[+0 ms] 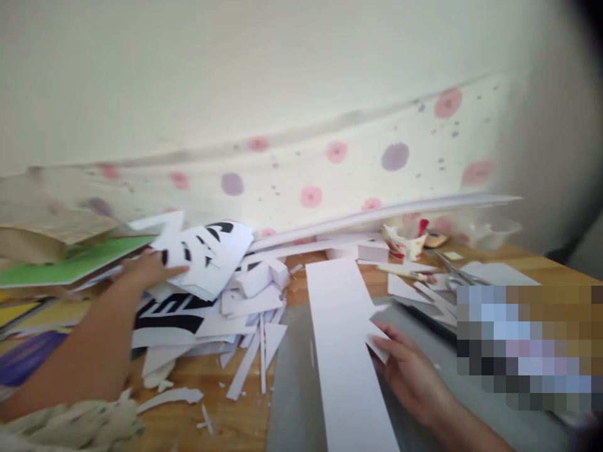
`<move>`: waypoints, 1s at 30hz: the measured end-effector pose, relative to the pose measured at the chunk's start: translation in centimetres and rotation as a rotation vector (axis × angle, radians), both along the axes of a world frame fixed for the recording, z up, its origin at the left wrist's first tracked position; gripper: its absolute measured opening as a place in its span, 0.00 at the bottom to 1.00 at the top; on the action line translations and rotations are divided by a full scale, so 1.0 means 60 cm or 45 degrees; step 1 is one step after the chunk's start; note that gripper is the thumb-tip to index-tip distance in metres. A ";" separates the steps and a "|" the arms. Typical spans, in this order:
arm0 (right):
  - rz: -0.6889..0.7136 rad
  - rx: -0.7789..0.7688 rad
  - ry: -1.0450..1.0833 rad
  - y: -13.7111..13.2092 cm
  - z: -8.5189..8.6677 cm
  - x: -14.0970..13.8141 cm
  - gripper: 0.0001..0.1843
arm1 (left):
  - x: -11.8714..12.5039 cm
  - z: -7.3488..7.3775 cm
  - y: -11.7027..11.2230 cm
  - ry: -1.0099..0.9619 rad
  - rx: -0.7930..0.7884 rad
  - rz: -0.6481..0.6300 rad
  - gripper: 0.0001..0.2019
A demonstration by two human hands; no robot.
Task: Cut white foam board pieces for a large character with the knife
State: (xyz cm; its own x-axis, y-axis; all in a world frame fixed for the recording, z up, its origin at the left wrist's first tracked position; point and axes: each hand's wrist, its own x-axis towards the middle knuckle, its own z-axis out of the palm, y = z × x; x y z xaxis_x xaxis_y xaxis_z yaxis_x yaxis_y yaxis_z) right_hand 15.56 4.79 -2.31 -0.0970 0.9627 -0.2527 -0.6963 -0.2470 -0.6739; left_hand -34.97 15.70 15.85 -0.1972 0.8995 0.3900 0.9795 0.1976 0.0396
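My left hand (pixel 145 270) reaches to the pile at the left and is closed on a curled white paper sheet (pixel 214 254) with black lettering. Its thumb lies across the sheet's near side; the other fingers are mostly hidden. My right hand (pixel 412 370) pinches a small white piece of paper (pixel 379 344) between thumb and fingers. That piece is beside the right edge of a long white paper strip (pixel 346 339), which lies over a grey cutting mat (pixel 294 370). Motion blurs parts of the view.
Paper scraps (pixel 254 298) heap up left of the mat. A green board (pixel 80 260) lies at far left. Scissors (pixel 459 273), a patterned paper cup (pixel 404 242) and a clear plastic container (pixel 494 231) are at the back right. A black bar (pixel 426 323) lies right of the strip.
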 end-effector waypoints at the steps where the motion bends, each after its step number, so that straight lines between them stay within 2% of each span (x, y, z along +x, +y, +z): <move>1: 0.002 -0.019 0.017 0.002 -0.005 0.001 0.20 | 0.000 -0.003 -0.002 0.011 0.031 0.072 0.31; 3: 0.024 -0.027 0.028 0.006 -0.014 0.003 0.21 | 0.003 -0.016 -0.004 0.022 0.098 0.163 0.28; 5: 0.041 -0.025 0.027 0.008 -0.018 0.004 0.22 | 0.014 -0.032 -0.005 0.021 0.153 0.172 0.27; 8: 0.045 -0.023 -0.013 0.010 -0.019 0.002 0.22 | 0.052 -0.057 -0.002 0.017 0.240 0.075 0.25; 10: 0.026 -0.014 -0.073 0.011 -0.018 -0.002 0.21 | 0.101 -0.077 0.000 0.026 0.302 -0.052 0.25; 13: -0.025 0.030 -0.277 0.012 -0.015 -0.009 0.18 | 0.218 -0.126 -0.013 0.040 0.332 -0.380 0.21; 15: -0.028 0.080 -0.573 0.010 -0.012 -0.015 0.15 | 0.313 -0.170 -0.045 0.054 0.226 -0.730 0.19; 17: -0.020 0.079 -0.700 0.007 -0.011 -0.019 0.15 | 0.399 -0.216 -0.091 0.066 0.090 -1.059 0.19; 20: 0.076 0.133 -0.956 0.001 -0.011 -0.009 0.12 | 0.476 -0.271 -0.155 0.045 -0.125 -1.313 0.31; 22: 0.153 0.181 -1.215 -0.003 -0.010 0.016 0.09 | 0.492 -0.293 -0.176 0.014 -0.349 -1.310 0.38; 24: 0.141 0.223 -1.535 -0.005 -0.006 0.054 0.08 | 0.490 -0.301 -0.181 0.003 -0.570 -1.254 0.42; 27: -0.004 0.280 -2.025 -0.001 0.006 0.113 0.15 | 0.480 -0.296 -0.176 0.016 -0.809 -1.218 0.44; 30: 0.012 0.302 -2.398 0.011 0.015 0.143 0.22 | 0.475 -0.287 -0.171 0.033 -0.940 -1.229 0.51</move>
State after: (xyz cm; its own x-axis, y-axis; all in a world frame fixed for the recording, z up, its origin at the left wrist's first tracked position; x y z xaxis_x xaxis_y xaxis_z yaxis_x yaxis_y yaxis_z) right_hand 24.15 5.46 -1.44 0.1040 0.9898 0.0977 0.8837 -0.0469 -0.4656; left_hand -6.48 5.43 -1.35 0.6765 0.6795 -0.2839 0.7351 -0.6466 0.2039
